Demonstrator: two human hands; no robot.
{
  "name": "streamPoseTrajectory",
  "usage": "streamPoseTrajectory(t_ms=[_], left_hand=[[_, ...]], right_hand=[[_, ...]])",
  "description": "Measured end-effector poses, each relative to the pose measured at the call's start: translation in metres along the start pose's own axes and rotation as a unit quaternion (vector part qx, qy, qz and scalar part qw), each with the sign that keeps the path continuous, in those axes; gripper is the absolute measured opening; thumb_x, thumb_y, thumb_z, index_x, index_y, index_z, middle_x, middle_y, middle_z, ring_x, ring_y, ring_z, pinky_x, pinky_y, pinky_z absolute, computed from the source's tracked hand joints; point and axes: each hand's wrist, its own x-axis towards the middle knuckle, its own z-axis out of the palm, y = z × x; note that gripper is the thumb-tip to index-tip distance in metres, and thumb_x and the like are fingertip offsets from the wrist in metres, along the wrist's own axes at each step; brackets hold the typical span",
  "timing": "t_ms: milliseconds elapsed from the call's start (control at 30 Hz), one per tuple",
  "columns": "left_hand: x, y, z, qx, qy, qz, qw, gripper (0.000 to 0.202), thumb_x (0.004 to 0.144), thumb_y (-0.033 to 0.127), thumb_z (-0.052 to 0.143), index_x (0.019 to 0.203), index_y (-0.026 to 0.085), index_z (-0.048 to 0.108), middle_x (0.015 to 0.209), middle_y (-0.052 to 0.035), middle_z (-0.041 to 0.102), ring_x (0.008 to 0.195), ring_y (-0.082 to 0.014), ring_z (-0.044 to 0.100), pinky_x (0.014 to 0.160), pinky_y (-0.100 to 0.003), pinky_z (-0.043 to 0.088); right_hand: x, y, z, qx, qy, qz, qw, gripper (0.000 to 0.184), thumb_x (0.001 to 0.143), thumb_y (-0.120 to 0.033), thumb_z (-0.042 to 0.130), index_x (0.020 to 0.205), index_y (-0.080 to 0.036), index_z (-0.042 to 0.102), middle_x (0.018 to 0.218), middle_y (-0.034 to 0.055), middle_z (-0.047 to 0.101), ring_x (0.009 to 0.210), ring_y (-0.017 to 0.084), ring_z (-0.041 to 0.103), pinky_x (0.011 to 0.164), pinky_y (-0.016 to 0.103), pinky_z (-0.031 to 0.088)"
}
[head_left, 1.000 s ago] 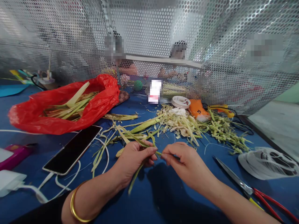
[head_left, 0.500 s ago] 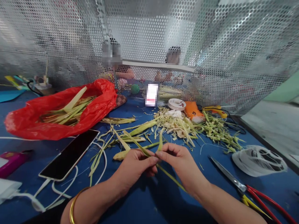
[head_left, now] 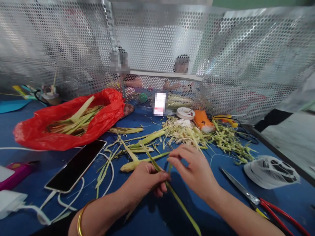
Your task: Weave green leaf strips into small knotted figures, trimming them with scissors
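Note:
My left hand (head_left: 147,180) is closed, with thumb and fingers pinching a long green leaf strip (head_left: 180,205). One end of the strip sticks up beyond the fingers, and the other trails down toward the front edge of the view. Just to the right, my right hand (head_left: 194,170) is raised, its curved fingers and thumb slightly apart. A small blurred piece of strip shows below its thumb tip; whether they touch is hard to see. Behind both hands lie loose leaf strips (head_left: 150,137) and a pale husk piece (head_left: 129,167).
A red plastic bag (head_left: 61,144) of leaves and a phone (head_left: 76,167) on a white cable lie left. Shredded scraps (head_left: 184,131), a tape roll (head_left: 185,113), scissors (head_left: 240,186) and a white cord bundle (head_left: 270,173) lie right. Two people sit behind the perforated screen (head_left: 152,39).
My right hand has moved up and right, off the strip it was pinching beside my left hand. My left hand has shifted slightly down with the strip. The view has tilted a little upward.

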Motion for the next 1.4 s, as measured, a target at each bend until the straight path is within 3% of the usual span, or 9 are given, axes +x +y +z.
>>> streamPoseTrajectory(t_ms=[133, 300, 433, 533, 600, 800, 933, 1167, 1400], left_hand=[[-0.004, -0.007, 0.01, 0.079, -0.061, -0.019, 0.995, 0.025, 0.07, 0.031, 0.066, 0.053, 0.014, 0.064, 0.045, -0.0009, 0.059, 0.038, -0.0093, 0.051, 0.045, -0.021, 0.042], [-0.004, -0.008, 0.01, 0.049, -0.102, -0.058, 0.992, 0.031, 0.072, 0.043, 0.063, 0.064, 0.014, 0.067, 0.051, -0.0033, 0.063, 0.039, -0.0118, 0.052, 0.043, -0.023, 0.04], [0.003, -0.005, -0.004, -0.029, -0.036, -0.033, 0.998, 0.034, 0.07, 0.045, 0.064, 0.058, 0.013, 0.064, 0.051, -0.0025, 0.06, 0.043, -0.0106, 0.051, 0.04, -0.02, 0.032], [0.007, -0.005, -0.01, -0.149, 0.015, -0.02, 0.989, 0.025, 0.069, 0.037, 0.07, 0.068, 0.012, 0.067, 0.056, -0.0011, 0.061, 0.048, -0.0088, 0.05, 0.045, -0.019, 0.035], [0.009, -0.004, -0.01, -0.203, 0.026, -0.016, 0.979, 0.025, 0.07, 0.035, 0.071, 0.077, 0.011, 0.069, 0.065, -0.003, 0.064, 0.054, -0.0093, 0.054, 0.052, -0.019, 0.039], [0.009, 0.0, -0.008, -0.25, 0.092, -0.029, 0.963, 0.028, 0.077, 0.036, 0.069, 0.09, 0.011, 0.07, 0.066, -0.0013, 0.064, 0.047, -0.0051, 0.047, 0.04, -0.015, 0.027], [0.007, 0.004, -0.007, -0.295, 0.132, -0.017, 0.946, 0.02, 0.08, 0.029, 0.068, 0.09, 0.013, 0.07, 0.066, 0.0002, 0.063, 0.052, -0.0054, 0.053, 0.045, -0.013, 0.037], [0.005, 0.01, -0.008, -0.361, 0.116, -0.019, 0.925, 0.013, 0.085, 0.022, 0.063, 0.088, 0.012, 0.07, 0.061, 0.0017, 0.059, 0.051, -0.006, 0.057, 0.043, -0.013, 0.042], [0.003, 0.008, -0.001, -0.336, 0.116, 0.005, 0.935, 0.013, 0.081, 0.023, 0.067, 0.083, 0.011, 0.07, 0.058, -0.0001, 0.06, 0.049, -0.0073, 0.055, 0.052, -0.017, 0.048]], right_hand=[[-0.007, -0.007, 0.021, 0.095, -0.098, 0.075, 0.988, 0.006, 0.077, -0.026, 0.069, 0.075, -0.02, 0.069, 0.073, -0.0007, 0.058, 0.067, 0.013, 0.054, 0.059, 0.024, 0.041], [-0.01, -0.015, 0.022, 0.18, -0.07, 0.107, 0.975, 0.016, 0.082, -0.02, 0.058, 0.066, -0.018, 0.056, 0.059, -0.0042, 0.051, 0.054, 0.01, 0.048, 0.051, 0.021, 0.039], [-0.016, -0.018, 0.015, -0.003, -0.007, -0.172, 0.985, 0.017, 0.089, -0.017, 0.049, 0.076, -0.017, 0.059, 0.066, 0.0003, 0.06, 0.06, 0.013, 0.053, 0.061, 0.027, 0.04], [-0.022, -0.014, 0.019, -0.195, -0.003, -0.393, 0.899, 0.026, 0.09, -0.011, 0.038, 0.084, -0.014, 0.064, 0.073, 0.007, 0.066, 0.067, 0.018, 0.057, 0.069, 0.034, 0.039], [-0.027, -0.01, 0.024, -0.276, 0.0, -0.447, 0.851, 0.031, 0.09, -0.01, 0.034, 0.091, -0.01, 0.065, 0.082, 0.0124, 0.068, 0.076, 0.022, 0.06, 0.074, 0.038, 0.039], [-0.029, 0.003, 0.037, -0.306, 0.007, -0.435, 0.847, 0.03, 0.089, -0.011, 0.037, 0.095, -0.007, 0.065, 0.078, 0.0113, 0.066, 0.066, 0.022, 0.057, 0.069, 0.039, 0.039], [-0.025, 0.005, 0.042, -0.294, 0.0, -0.431, 0.853, 0.026, 0.089, -0.009, 0.039, 0.093, -0.008, 0.065, 0.077, 0.0102, 0.066, 0.07, 0.021, 0.057, 0.071, 0.038, 0.042], [-0.025, 0.005, 0.04, -0.29, -0.005, -0.419, 0.86, 0.024, 0.09, -0.01, 0.04, 0.089, -0.012, 0.064, 0.075, 0.0071, 0.063, 0.067, 0.019, 0.055, 0.076, 0.037, 0.042], [-0.029, -0.002, 0.041, -0.228, 0.019, -0.419, 0.879, 0.028, 0.09, -0.01, 0.038, 0.103, -0.009, 0.063, 0.08, 0.0069, 0.063, 0.072, 0.018, 0.055, 0.076, 0.034, 0.04]])
